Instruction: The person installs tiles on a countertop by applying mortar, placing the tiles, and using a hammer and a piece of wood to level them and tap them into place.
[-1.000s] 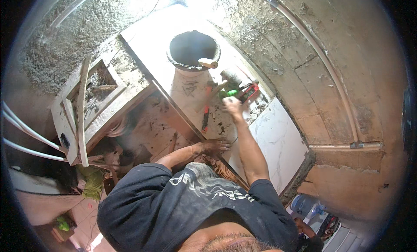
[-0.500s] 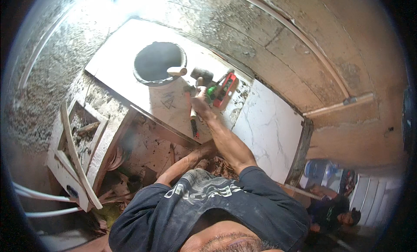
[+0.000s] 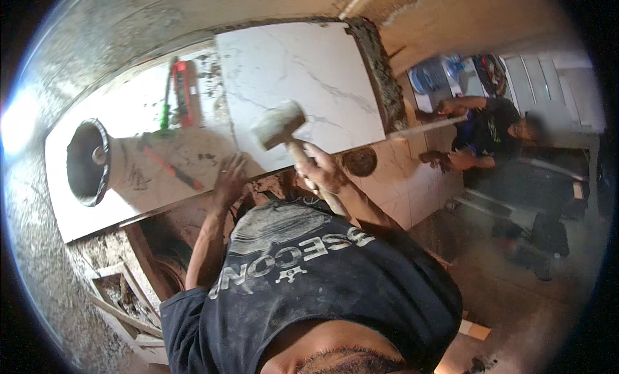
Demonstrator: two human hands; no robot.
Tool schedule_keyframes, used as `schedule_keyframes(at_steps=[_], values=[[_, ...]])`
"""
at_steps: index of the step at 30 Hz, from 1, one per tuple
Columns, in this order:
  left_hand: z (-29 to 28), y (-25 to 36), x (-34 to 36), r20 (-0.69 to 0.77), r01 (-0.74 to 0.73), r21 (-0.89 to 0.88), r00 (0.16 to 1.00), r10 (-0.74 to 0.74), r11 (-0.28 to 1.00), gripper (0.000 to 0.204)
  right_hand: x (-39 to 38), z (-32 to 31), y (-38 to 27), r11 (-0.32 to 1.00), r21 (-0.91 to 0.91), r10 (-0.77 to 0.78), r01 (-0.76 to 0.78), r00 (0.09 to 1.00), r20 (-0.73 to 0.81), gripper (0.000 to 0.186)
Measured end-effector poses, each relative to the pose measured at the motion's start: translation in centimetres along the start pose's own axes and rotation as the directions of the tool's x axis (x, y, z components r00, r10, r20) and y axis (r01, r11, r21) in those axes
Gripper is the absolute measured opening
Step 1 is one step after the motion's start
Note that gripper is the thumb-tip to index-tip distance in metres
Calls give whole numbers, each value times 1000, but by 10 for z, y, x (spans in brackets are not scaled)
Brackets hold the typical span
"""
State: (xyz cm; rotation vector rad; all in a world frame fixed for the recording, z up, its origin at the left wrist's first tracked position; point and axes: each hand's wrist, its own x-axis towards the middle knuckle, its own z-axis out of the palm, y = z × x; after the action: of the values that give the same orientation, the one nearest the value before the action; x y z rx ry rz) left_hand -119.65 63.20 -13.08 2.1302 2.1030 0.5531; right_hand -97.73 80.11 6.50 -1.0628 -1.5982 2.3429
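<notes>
My right hand is closed around the wooden handle of a mallet with a thick greyish head. The head is over the near edge of a white marble-patterned tile; whether it touches the tile, I cannot tell. My left hand lies with fingers stretched out at the counter's near edge, left of that tile, and holds nothing. Beside it on the counter rests a hammer-like tool with a red and black handle. Farther back lie a red tray-like tool and a green-handled tool.
A dark bucket stands at the counter's left end. Rough mortar borders the tile's right side. Lower left is a wooden frame. At right, a co-worker in dark clothes is near a blue water jug.
My right hand has lifted the mallet off the counter by the bucket and brought it over the marble-patterned tile. My left hand has come onto the counter edge. The view has swung right.
</notes>
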Motion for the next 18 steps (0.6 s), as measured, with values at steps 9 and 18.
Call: schedule_keyframes(at_steps=[9, 18], values=[[-14, 9, 7, 89, 119, -112, 990, -110, 987, 65, -101, -254, 27, 980, 134, 197, -145, 682, -704, 33], [-10, 17, 7, 131, 195, -20, 973, -190, 981, 57, -101, -316, 28, 951, 144, 300, -274, 703, -645, 28]])
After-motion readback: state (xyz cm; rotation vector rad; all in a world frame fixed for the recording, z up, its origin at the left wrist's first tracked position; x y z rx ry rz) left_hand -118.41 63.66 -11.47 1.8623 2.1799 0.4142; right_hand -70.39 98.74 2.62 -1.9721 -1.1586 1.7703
